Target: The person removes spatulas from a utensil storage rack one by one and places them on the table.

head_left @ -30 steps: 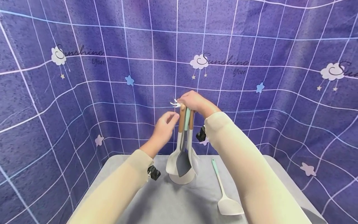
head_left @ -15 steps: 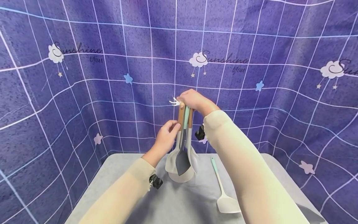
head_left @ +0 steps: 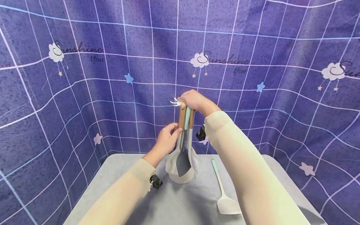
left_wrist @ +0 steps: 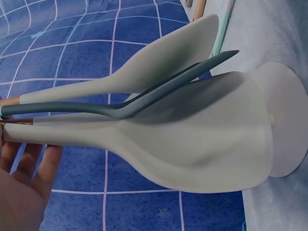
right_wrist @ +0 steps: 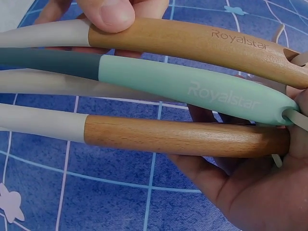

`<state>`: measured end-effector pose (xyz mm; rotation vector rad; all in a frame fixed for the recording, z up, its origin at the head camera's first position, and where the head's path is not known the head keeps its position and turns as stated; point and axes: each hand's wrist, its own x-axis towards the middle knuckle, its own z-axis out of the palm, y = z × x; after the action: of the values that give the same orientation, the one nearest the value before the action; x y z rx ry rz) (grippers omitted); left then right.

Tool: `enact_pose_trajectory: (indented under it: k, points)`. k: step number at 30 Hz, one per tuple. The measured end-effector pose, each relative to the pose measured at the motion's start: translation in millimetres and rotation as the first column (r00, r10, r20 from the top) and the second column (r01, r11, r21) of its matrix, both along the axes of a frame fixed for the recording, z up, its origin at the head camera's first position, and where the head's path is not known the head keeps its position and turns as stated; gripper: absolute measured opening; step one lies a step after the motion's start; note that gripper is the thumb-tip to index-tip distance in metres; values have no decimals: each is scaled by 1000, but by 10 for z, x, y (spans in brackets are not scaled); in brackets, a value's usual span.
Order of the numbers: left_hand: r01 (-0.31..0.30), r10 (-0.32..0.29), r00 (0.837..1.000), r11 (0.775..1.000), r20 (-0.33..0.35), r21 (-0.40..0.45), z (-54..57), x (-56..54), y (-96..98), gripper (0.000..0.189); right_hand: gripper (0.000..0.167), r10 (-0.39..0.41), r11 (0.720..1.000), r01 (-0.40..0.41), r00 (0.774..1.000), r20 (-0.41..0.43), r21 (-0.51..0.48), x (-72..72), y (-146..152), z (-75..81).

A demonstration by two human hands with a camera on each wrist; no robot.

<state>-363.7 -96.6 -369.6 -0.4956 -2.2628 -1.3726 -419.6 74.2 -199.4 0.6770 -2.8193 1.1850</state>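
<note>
Several utensils hang close together on a white utensil stand [head_left: 181,179] with a round base and white hooks [head_left: 175,102] at its top. My left hand [head_left: 166,139] pinches the lower wooden handle [head_left: 182,117] of a white turner [left_wrist: 202,154], thumb in front and fingers behind. At the stand's top, my right hand [head_left: 194,99] grips with curled fingers, partly hidden behind the handles in the right wrist view. Between the wooden handles hangs a dark grey spatula [head_left: 184,164] with a mint handle [right_wrist: 178,86]. Another wooden handle [right_wrist: 187,134] runs beside it.
A white turner with a mint handle [head_left: 228,206] lies on the grey table [head_left: 168,206], right of the stand. Behind everything hangs a purple-blue gridded curtain [head_left: 152,62]. A grey curved edge [head_left: 310,215] shows at the lower right, mostly hidden by my right sleeve.
My left hand has lowered along the wooden handle and closed its thumb and fingers on it. My right hand stays at the stand's top. The view has shifted slightly.
</note>
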Motion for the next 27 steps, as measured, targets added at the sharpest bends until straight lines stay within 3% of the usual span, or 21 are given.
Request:
enact_pose_trajectory:
  k: [18, 27]
  points:
    - [-25, 22, 998, 999, -55, -49, 75, 32, -37, 26, 35, -14, 1000, 14, 1000, 18, 19, -20, 8, 27]
    - [-21, 16, 997, 998, -77, -66, 85, 109, -69, 23, 36, -13, 1000, 13, 1000, 8, 27, -11, 7, 25]
